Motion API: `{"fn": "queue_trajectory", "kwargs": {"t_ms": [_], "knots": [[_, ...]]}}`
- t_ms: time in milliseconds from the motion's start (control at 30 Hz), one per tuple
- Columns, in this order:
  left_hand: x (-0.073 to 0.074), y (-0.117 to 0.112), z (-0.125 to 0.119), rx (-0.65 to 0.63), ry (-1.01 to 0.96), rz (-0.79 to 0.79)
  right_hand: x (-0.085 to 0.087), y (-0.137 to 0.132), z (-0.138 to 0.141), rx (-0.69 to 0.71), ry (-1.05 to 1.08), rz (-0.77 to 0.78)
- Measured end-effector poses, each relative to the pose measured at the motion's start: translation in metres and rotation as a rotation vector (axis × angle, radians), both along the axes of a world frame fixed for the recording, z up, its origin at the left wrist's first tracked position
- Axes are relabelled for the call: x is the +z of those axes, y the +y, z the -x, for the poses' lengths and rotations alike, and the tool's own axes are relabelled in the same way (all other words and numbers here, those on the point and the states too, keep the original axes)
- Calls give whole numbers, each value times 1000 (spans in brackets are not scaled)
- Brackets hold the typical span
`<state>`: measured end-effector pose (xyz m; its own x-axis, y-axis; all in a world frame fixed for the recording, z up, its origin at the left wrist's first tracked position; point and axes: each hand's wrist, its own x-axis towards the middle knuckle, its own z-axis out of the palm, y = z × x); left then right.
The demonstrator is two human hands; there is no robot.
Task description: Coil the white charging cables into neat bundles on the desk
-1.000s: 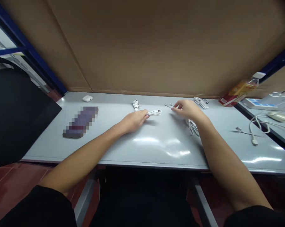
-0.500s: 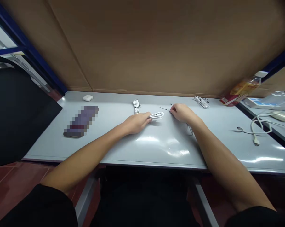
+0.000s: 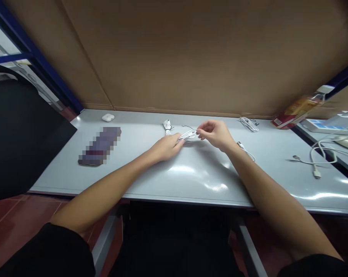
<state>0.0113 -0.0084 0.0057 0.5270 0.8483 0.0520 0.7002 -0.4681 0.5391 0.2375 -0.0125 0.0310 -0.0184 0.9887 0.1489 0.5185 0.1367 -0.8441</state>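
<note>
My left hand (image 3: pixel 166 147) is closed on one end of a folded white cable (image 3: pixel 188 135), held just above the grey table (image 3: pixel 191 173). My right hand (image 3: pixel 215 134) pinches a thin black twist tie (image 3: pixel 188 127) right beside the cable's other end. A bundled white cable (image 3: pixel 167 126) lies just behind my left hand. A loose white cable (image 3: pixel 245 150) trails on the table by my right wrist.
A white earbud case (image 3: pixel 108 117) and a dark flat object (image 3: pixel 100 146) lie at the left. Another tied cable (image 3: pixel 248 124) and a tipped bottle (image 3: pixel 302 105) sit at the back right. A loose charging cable (image 3: pixel 315 157) lies at the right. Cardboard walls stand behind.
My right hand picked up the black tie and moved left to the folded cable. My left hand lifted the cable slightly off the table.
</note>
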Motion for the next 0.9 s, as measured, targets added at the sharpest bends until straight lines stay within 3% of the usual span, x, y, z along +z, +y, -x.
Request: {"fn": "queue_trajectory", "kwargs": {"t_ms": [133, 267, 467, 700, 800, 900], "knots": [[-2, 2, 2, 47, -27, 8, 1, -4, 1, -45, -101, -182], [-5, 7, 3, 96, -118, 73, -3, -12, 16, 40, -230, -315], [-5, 12, 1, 177, -344, 173, -21, -19, 38, 182, -224, -281], [-6, 10, -2, 97, -417, 117, -22, -23, 41, 239, -63, -178], [-4, 10, -2, 93, -422, 132, -21, -24, 41, 201, -185, -198], [0, 10, 1, 60, -434, 154, -23, -26, 42, 63, -411, -297]]}}
